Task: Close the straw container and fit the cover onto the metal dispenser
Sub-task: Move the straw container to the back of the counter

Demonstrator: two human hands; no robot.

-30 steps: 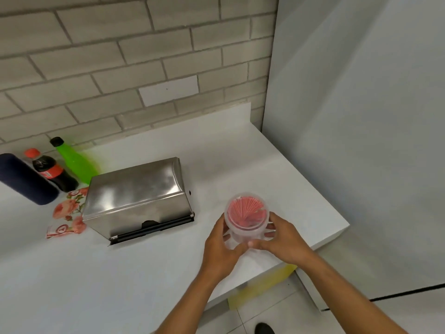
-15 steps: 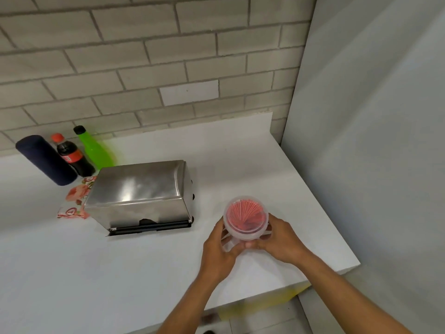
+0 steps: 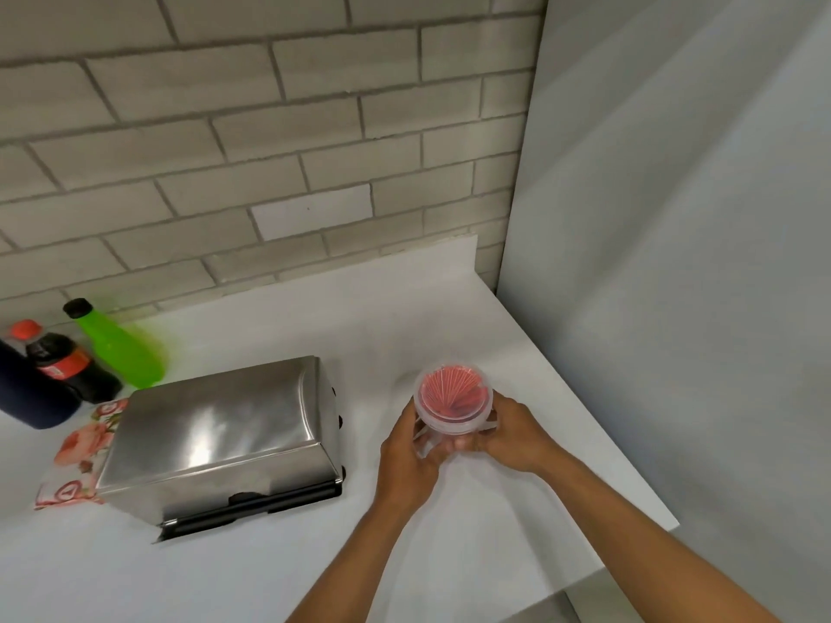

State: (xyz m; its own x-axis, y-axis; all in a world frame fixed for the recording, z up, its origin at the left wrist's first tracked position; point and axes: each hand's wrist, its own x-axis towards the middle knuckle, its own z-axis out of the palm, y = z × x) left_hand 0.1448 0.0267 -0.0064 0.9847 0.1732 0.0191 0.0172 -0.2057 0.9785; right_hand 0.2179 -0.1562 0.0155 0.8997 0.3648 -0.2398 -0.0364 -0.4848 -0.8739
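Straw container (image 3: 453,400), clear plastic, red straws inside, held upright over the white counter (image 3: 279,573).
Left hand (image 3: 410,451) and right hand (image 3: 510,431) both wrapped around its lower body; located right of the metal dispenser (image 3: 220,436), well apart.

On the white counter (image 3: 279,573), the clear plastic straw container (image 3: 453,400) stands near the right edge, the steel box dispenser (image 3: 225,436) left of it, and the green bottle (image 3: 118,344), cola bottle (image 3: 63,364) and dark cylinder (image 3: 27,393) behind, toward the back-left corner.
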